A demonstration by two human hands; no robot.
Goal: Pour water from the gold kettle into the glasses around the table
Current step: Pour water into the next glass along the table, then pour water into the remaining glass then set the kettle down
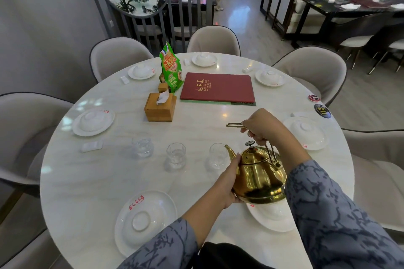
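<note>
The gold kettle (pixel 259 176) is held above the round marble table (pixel 91 181) at about five o'clock, its spout aimed at the nearest glass. The right hand (pixel 263 129) is clenched around the wire handle; the left hand (pixel 227 183) is pressed against the kettle's body, fingers wrapped beneath. Three clear glasses (pixel 176 156) are lined up at the kettle's nine o'clock; their contents cannot be judged. On the red menu (pixel 217 88), at twelve o'clock, "MAO JIA CAI" is read. A tissue is held in the wooden tissue box (pixel 159 108).
</note>
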